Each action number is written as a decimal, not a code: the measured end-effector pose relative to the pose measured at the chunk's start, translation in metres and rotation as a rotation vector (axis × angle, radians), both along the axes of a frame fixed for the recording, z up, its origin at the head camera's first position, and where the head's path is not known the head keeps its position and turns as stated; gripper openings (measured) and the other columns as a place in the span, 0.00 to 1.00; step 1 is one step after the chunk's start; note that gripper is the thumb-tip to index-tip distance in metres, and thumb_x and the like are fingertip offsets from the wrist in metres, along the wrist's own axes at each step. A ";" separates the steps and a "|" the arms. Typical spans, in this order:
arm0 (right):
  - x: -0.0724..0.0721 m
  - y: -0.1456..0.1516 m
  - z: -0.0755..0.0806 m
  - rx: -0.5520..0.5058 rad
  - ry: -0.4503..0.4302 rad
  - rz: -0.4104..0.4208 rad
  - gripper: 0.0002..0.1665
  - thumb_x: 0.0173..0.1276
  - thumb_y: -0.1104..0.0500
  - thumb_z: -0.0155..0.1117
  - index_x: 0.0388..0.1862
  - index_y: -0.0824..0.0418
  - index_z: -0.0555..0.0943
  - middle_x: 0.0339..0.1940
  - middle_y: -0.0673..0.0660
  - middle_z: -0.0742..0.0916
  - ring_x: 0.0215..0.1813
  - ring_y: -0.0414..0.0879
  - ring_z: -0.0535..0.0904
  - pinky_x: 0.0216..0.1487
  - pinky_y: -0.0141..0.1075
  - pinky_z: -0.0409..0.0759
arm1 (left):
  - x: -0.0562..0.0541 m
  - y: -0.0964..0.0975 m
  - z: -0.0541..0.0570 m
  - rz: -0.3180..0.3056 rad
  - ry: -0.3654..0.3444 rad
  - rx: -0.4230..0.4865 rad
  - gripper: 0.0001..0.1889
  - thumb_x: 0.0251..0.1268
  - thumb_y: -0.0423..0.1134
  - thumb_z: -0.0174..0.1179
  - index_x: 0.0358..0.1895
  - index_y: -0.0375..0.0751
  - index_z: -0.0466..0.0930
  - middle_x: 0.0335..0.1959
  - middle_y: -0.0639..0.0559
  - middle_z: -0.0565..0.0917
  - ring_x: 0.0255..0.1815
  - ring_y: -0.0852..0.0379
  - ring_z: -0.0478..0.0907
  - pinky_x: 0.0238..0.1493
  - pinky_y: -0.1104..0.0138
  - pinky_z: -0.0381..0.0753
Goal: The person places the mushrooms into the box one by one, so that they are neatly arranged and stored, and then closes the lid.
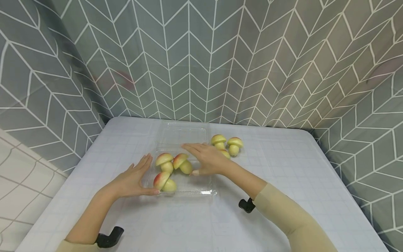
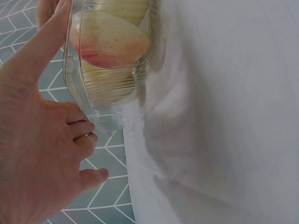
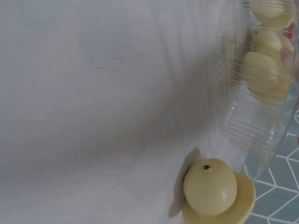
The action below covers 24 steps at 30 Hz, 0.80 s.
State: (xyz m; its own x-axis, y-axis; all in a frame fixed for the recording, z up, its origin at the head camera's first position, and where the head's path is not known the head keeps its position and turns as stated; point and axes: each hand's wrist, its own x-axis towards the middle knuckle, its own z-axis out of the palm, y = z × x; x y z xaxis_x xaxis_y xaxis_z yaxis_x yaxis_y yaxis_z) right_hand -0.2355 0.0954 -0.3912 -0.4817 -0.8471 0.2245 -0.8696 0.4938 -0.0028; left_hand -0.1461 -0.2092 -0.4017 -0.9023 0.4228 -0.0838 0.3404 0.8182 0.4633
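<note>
A clear plastic box [image 1: 201, 186] lies on the table with its hinged lid [image 1: 184, 134] folded back behind it. Inside, towards the left, sit three yellow mushroom shapes with reddish caps, such as the front mushroom [image 1: 160, 181]. My left hand [image 1: 130, 180] rests along the box's left side, thumb at the front left corner. The left wrist view shows its fingertips [image 2: 88, 133] at the rim. Over the right part of the box my right hand [image 1: 210, 159] reaches with fingers stretched towards the back rim, thumb apart and close to the right mushroom [image 1: 182, 163].
Behind my right hand, to the right of the box, are three more mushrooms, including the rightmost mushroom [image 1: 234, 146]; one is partly hidden by the hand. White cloth covers the table [image 1: 277, 164]. Patterned curtains [image 1: 201, 63] hang around its back and sides.
</note>
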 end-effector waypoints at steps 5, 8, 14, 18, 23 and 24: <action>0.001 0.011 0.000 -0.124 0.005 -0.017 0.61 0.50 0.36 0.74 0.75 0.58 0.57 0.70 0.55 0.71 0.69 0.48 0.68 0.67 0.45 0.68 | 0.000 0.000 0.000 -0.003 0.003 0.000 0.65 0.44 0.69 0.66 0.74 0.26 0.43 0.76 0.33 0.44 0.76 0.36 0.41 0.69 0.37 0.43; 0.000 0.018 0.002 -0.176 0.008 -0.043 0.59 0.49 0.38 0.75 0.74 0.58 0.60 0.69 0.55 0.73 0.68 0.49 0.69 0.66 0.46 0.68 | 0.000 -0.001 -0.001 -0.004 0.005 -0.003 0.65 0.44 0.70 0.66 0.74 0.26 0.44 0.76 0.33 0.44 0.76 0.37 0.41 0.69 0.37 0.44; 0.000 0.030 0.006 -0.251 0.039 -0.085 0.55 0.49 0.39 0.74 0.72 0.58 0.63 0.67 0.56 0.75 0.64 0.50 0.73 0.62 0.46 0.72 | 0.000 -0.001 -0.001 -0.003 0.001 0.000 0.66 0.44 0.70 0.66 0.74 0.25 0.44 0.76 0.33 0.44 0.76 0.37 0.41 0.69 0.37 0.44; -0.002 0.038 0.008 -0.291 0.087 -0.087 0.54 0.47 0.39 0.75 0.70 0.58 0.66 0.64 0.55 0.77 0.58 0.51 0.76 0.57 0.43 0.74 | 0.000 -0.001 0.000 -0.002 0.002 -0.001 0.66 0.44 0.71 0.66 0.74 0.25 0.44 0.76 0.33 0.44 0.76 0.36 0.41 0.69 0.37 0.44; -0.002 0.049 0.012 -0.348 0.119 -0.079 0.53 0.45 0.39 0.77 0.67 0.59 0.68 0.61 0.55 0.79 0.58 0.52 0.76 0.56 0.45 0.75 | 0.000 -0.001 -0.001 -0.004 0.006 -0.007 0.66 0.44 0.71 0.65 0.74 0.25 0.43 0.76 0.33 0.44 0.76 0.36 0.41 0.69 0.37 0.44; -0.002 0.052 0.013 -0.362 0.127 -0.074 0.53 0.44 0.39 0.78 0.66 0.59 0.69 0.61 0.55 0.79 0.58 0.52 0.76 0.55 0.45 0.76 | 0.000 -0.001 -0.001 -0.004 0.006 -0.007 0.66 0.44 0.71 0.65 0.74 0.25 0.43 0.76 0.33 0.44 0.76 0.36 0.41 0.69 0.37 0.44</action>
